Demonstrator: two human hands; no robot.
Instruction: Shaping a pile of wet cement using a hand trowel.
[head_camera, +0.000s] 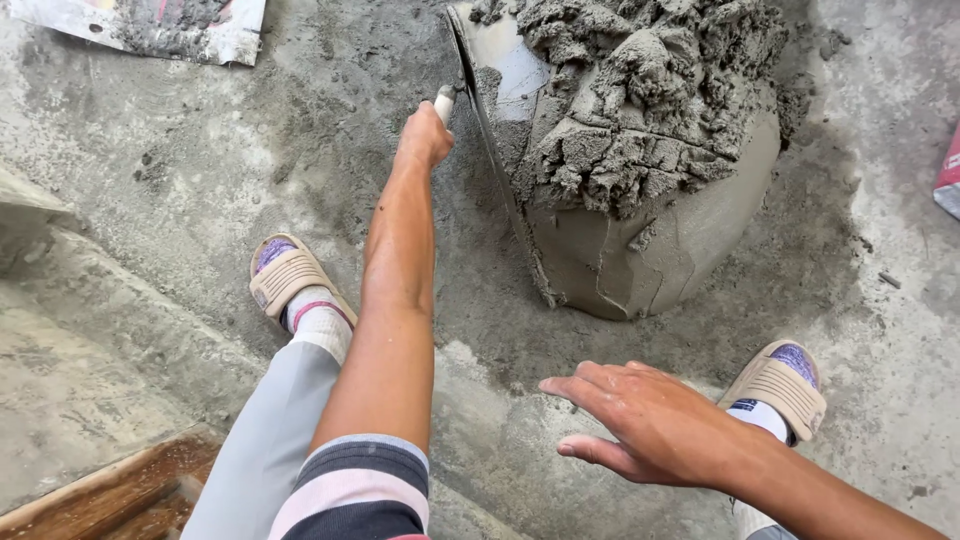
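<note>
My left hand (426, 132) is stretched forward and shut on the pale handle of a metal trowel (496, 72). The trowel's blade presses edge-on against the left side of a grey mortar heap (640, 150) on the concrete floor. The heap is crumbly on top and smooth on its lower front. My right hand (640, 420) hovers low at the front, fingers spread, holding nothing, a short way in front of the heap.
My feet in tan slide sandals and socks stand at the left (285, 275) and right (780, 385) of the heap. A torn paper sack (170, 25) lies at the top left, a reddish wooden board (110, 495) at the bottom left, a red bag edge (950, 170) at the right.
</note>
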